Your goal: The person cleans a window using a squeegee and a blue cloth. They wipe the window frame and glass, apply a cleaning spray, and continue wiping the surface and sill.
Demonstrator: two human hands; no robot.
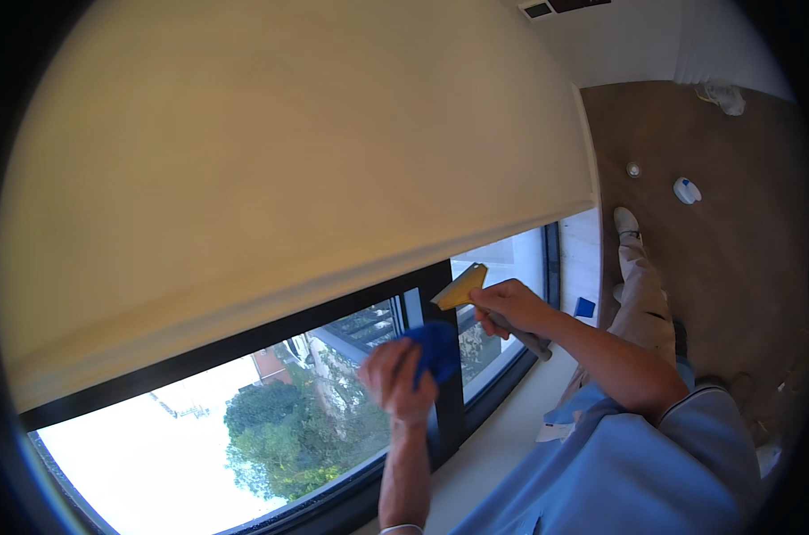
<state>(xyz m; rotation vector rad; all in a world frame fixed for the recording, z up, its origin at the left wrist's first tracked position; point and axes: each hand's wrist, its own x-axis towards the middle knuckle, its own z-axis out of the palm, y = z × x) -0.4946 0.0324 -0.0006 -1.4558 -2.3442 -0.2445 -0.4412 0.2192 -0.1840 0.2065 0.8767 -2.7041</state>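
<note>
In front of the window's dark upright frame (449, 401), my left hand (394, 382) is closed around a blue cloth (437, 349), which bunches out past the fingers. Slightly to the right and higher, my right hand (513, 308) grips a scraper (463, 287) with a wide yellow head and a straight front edge. Its grey handle runs under my palm and sticks out toward my forearm. The scraper's head points left, just below the hem of a lowered cream blind (306, 160). The cloth and the scraper are apart. My left hand is a little blurred.
Beneath the blind are the glass panes, with trees (279, 428) outside. A pale sill (502, 450) runs along the window. A small blue piece (584, 308) lies at its far end. On the brown floor (734, 267) are a white-and-blue item (687, 191) and a clear plastic bag (725, 98).
</note>
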